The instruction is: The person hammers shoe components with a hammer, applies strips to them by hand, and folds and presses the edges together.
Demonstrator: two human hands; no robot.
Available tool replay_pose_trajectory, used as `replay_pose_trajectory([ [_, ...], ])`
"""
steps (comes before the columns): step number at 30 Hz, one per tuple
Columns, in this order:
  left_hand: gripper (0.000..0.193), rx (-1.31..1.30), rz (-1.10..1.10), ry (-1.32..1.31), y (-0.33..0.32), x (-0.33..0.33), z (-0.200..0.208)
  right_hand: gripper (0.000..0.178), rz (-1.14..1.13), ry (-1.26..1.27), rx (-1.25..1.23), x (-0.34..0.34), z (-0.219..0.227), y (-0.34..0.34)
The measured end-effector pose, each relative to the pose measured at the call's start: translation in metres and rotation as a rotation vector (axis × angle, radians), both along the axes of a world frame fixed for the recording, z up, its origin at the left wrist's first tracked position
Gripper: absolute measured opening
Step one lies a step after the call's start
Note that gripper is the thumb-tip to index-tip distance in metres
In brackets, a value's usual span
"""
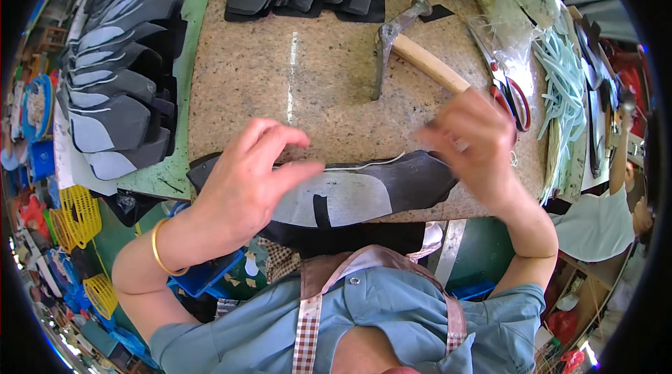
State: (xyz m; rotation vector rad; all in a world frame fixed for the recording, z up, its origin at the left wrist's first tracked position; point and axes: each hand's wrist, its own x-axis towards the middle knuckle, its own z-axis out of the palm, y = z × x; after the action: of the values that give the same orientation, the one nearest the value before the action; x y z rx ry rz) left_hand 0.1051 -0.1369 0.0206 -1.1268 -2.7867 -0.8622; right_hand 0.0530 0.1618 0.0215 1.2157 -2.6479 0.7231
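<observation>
White cord point(365, 165) only partway along 1 panel point(421, 181), table's point(241, 73) near edge; left grip point(241, 178) parted, seemingly empty; right grip point(481, 135), I can't tell.

A head-worn fisheye looks down (fairly near)

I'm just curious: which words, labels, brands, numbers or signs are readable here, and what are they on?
None readable.
Speckled board: only a white streak, no letters.
Hammer: no lettering discernible.
Dark piece with pale patch: none visible.
Clutter at left: too small and blurred.
</observation>
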Motion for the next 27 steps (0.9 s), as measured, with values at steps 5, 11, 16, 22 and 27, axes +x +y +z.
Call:
replay_pose_trajectory([
  [5,0.035,0.093,-0.01,-0.275,0.057,-0.01,-0.004,0.04,-0.269,0.221,0.149,-0.042,0.0,-0.006],
  [11,0.027,0.203,-0.085,-0.301,0.101,-0.024,-0.032,0.048,-0.308,-0.209,0.079,-0.061,-0.017,-0.017],
  [16,0.021,0.41,-0.23,-0.778,0.092,-0.034,-0.025,0.038,-0.458,-0.316,-0.197,0.002,0.04,0.038],
  [22,0.023,0.289,-0.087,-0.347,0.098,-0.041,-0.032,0.038,-0.223,-0.413,-0.109,0.059,0.058,0.06],
  [27,0.022,0.279,-0.115,-0.329,0.1,-0.044,-0.036,0.055,-0.126,-0.359,0.114,0.045,0.043,0.057],
])
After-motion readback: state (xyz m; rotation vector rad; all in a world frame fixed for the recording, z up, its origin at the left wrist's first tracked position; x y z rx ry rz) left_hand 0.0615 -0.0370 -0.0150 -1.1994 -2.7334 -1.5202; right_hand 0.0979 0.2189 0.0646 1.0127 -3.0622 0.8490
